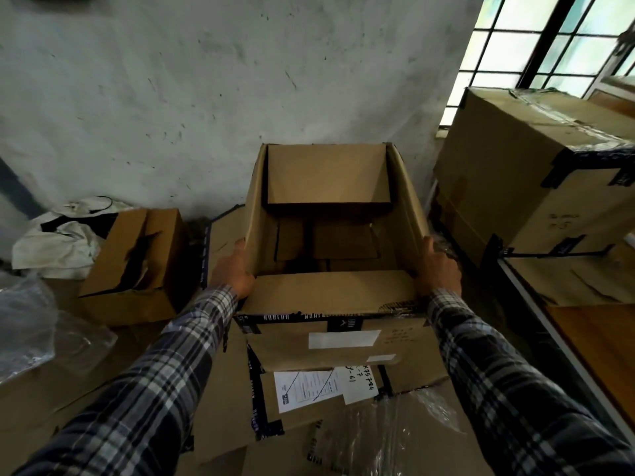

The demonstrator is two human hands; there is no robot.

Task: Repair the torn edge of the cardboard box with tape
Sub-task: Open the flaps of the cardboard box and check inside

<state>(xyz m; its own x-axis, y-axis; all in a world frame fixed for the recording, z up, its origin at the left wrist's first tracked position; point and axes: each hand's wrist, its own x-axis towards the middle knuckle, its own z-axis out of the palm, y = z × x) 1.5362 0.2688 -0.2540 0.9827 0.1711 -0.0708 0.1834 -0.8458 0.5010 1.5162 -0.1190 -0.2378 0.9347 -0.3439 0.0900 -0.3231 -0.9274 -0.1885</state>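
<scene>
An open brown cardboard box (330,293) stands in front of me on a pile of flattened cardboard, its flaps up and loose cardboard pieces lying inside. Black printed tape runs along its near edge. My left hand (232,267) grips the box's left side flap, thumb on the flap's outer face. On the opposite side my right hand (438,266) grips the right flap. Both arms wear plaid sleeves. No tape roll is in view.
A smaller torn box (137,266) sits at the left beside white cloth (58,242). Large taped boxes (536,173) are stacked at the right under a barred window. A wooden table edge (598,341) lies at the right. Plastic wrap (24,324) sits far left.
</scene>
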